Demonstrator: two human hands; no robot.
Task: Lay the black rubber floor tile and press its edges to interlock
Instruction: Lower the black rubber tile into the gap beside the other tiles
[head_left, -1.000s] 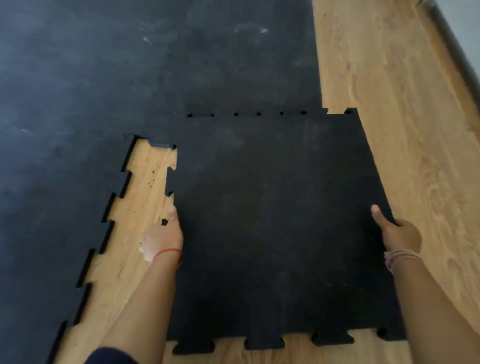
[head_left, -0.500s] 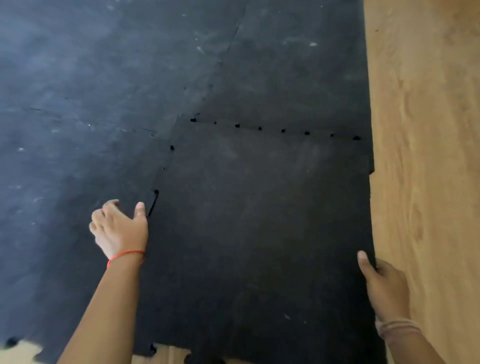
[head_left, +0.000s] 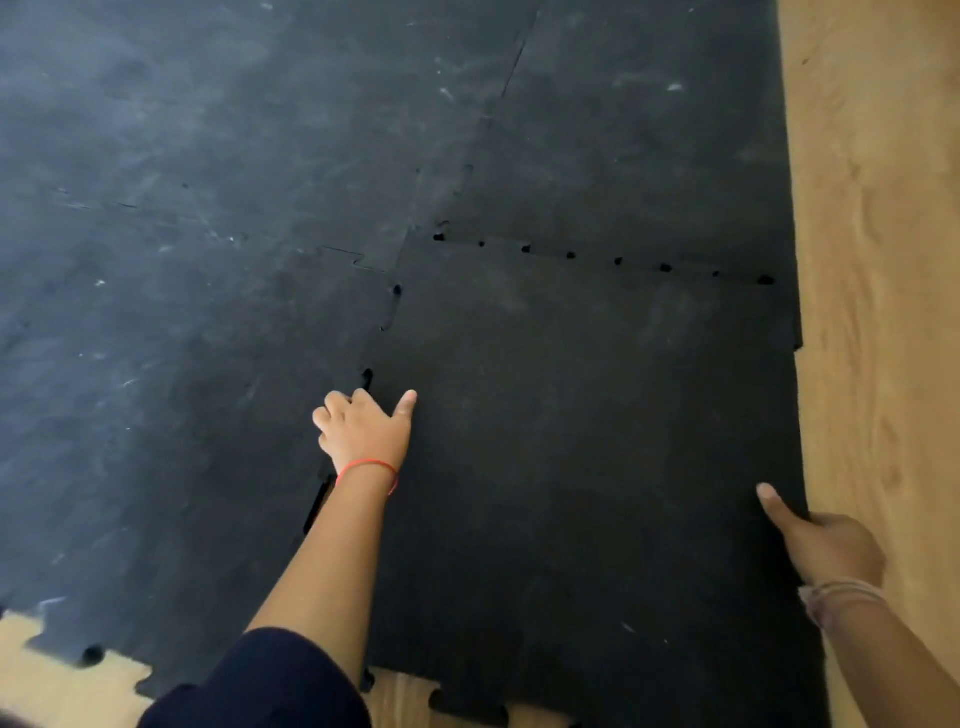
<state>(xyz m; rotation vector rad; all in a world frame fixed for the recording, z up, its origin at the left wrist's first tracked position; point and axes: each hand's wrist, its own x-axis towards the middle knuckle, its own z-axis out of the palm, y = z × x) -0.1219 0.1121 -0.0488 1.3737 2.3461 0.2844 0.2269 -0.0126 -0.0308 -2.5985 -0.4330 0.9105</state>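
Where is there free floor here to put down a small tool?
The wooden floor right of the black rubber floor tile is bare, down to the right hand gripping the tile's right edge. The laid mats at left are bare too. The left seam is crowded: the left hand presses there.

A: Item one, clearance beside the right hand?
B: Bare wooden floor on its outer side, unobstructed along the black tile edge it grips.
A: Item two, between the hands?
B: Flat tile surface, nothing standing on it.
A: Item three, by the left hand?
B: Laid mats beyond its knuckles, flat; small open gaps along the seam just ahead of the fingers.
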